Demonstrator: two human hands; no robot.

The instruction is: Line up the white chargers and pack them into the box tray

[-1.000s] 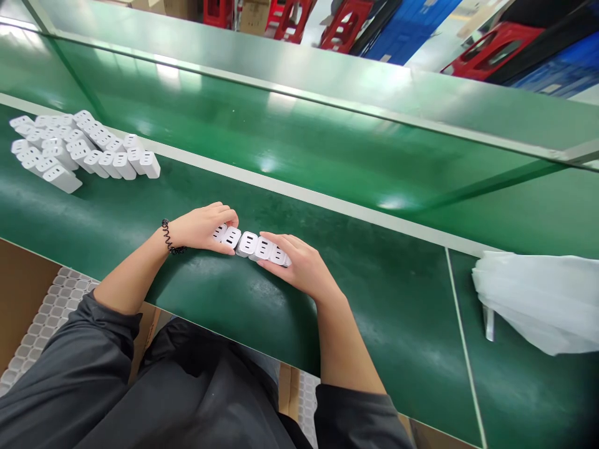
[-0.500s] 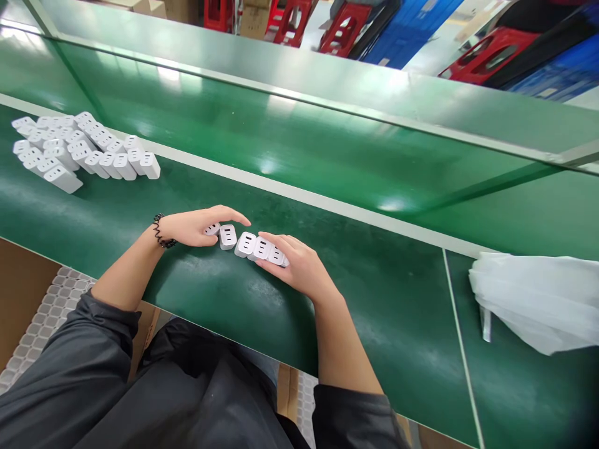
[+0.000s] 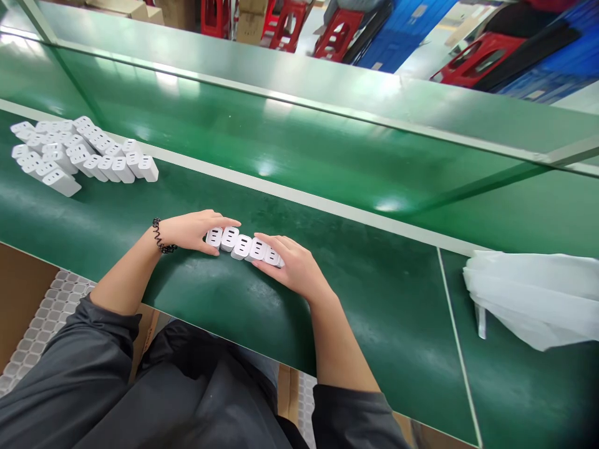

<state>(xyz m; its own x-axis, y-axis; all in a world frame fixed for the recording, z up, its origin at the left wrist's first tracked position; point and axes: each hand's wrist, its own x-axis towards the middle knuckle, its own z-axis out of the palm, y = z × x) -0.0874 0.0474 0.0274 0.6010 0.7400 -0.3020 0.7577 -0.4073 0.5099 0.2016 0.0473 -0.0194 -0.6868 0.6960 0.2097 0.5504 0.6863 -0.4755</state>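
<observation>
A short row of several white USB chargers (image 3: pixel 242 247) stands on the green tabletop (image 3: pixel 224 293), their slotted port faces turned up. My left hand (image 3: pixel 191 231) closes on the row's left end, thumb on the near side and fingers along the far side. Around the right end, my right hand (image 3: pixel 299 265) grips the chargers between thumb and fingers, partly covering the last ones. The row bends slightly, with the second charger from the left set a little farther back than its neighbours.
A bigger cluster of white chargers (image 3: pixel 70 149) stands at the far left. To the right lies a translucent plastic bag (image 3: pixel 528 296). A raised green ledge (image 3: pixel 281 137) runs behind the worktop. Below the left edge are packed trays (image 3: pixel 40 324) in a carton.
My left hand has come down onto the left chargers and pushed them right, closing the gap in the row. My right hand still holds the right end.
</observation>
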